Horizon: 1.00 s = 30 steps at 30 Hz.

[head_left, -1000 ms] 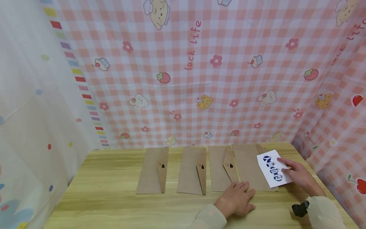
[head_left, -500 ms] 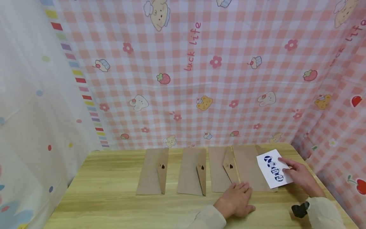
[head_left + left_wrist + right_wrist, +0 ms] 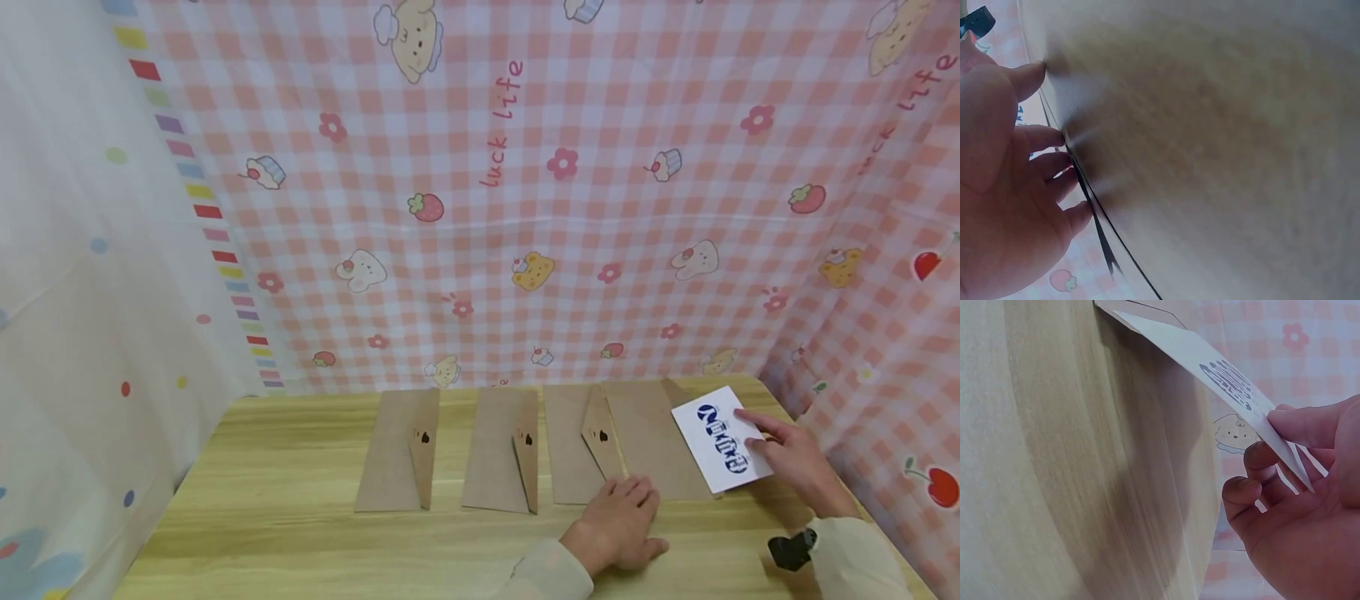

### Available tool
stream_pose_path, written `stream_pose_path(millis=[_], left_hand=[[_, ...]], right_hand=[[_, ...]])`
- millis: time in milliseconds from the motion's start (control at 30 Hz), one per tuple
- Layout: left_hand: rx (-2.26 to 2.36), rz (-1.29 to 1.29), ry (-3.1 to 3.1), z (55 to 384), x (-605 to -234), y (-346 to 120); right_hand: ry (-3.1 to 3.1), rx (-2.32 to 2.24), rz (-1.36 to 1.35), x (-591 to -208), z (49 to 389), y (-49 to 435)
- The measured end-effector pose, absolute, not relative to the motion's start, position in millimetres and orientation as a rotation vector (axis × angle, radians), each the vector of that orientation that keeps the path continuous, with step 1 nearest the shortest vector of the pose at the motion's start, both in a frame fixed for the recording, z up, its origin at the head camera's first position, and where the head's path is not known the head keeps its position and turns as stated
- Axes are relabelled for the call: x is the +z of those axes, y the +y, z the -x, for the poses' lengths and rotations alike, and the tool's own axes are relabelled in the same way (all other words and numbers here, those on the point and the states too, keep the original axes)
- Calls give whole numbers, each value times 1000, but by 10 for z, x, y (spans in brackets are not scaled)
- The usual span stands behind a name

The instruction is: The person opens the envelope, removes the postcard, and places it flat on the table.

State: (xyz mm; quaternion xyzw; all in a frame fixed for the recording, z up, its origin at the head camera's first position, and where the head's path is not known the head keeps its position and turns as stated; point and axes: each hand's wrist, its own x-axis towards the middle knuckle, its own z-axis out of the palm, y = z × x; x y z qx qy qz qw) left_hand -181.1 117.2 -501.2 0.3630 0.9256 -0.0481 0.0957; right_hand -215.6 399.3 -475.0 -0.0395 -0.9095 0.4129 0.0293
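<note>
My right hand (image 3: 798, 462) pinches a white card (image 3: 723, 437) with dark blue printing, thumb on top and fingers curled beneath. In the right wrist view, the card (image 3: 1210, 369) slants up off the table toward that hand. Its far end lies over the right side of the rightmost brown envelope (image 3: 652, 442), hiding most of the flap there. My left hand (image 3: 618, 523) rests palm down on the table, fingertips at the near edges of this envelope and the third envelope (image 3: 570, 446). In the left wrist view, the left hand (image 3: 1016, 169) has its fingers extended against the surface.
Two more brown envelopes (image 3: 401, 450) (image 3: 498, 450) with folded flaps lie to the left in the same row. The wooden table (image 3: 262, 500) meets a pink checked cloth (image 3: 450, 233) behind it. A black device (image 3: 791, 550) sits at my right wrist.
The card has shifted slightly to the right with my right hand. My left fingers have drawn a little closer together. The envelopes lie as before; the view has shifted slightly.
</note>
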Motion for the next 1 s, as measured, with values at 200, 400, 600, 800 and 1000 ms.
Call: stream_pose_path(millis=[200, 400, 600, 800, 1000], left_hand=[[-167, -1071, 2755, 1802, -4996, 1169], [-181, -1050, 2753, 1800, -4995, 1178], [-184, -1038, 2747, 1793, -4984, 1187], [-173, -1020, 2723, 1793, -4967, 1184], [-170, -1013, 2716, 1793, -4963, 1181]], right_hand=[[-2806, 1249, 104, -4724, 2156, 3982], [-2807, 1318, 137, -4681, 2146, 3963], [-2773, 1427, 119, -4675, 2124, 3946], [-2738, 1540, 61, -4684, 2090, 3953], [-2793, 1527, 51, -4653, 2045, 3940]])
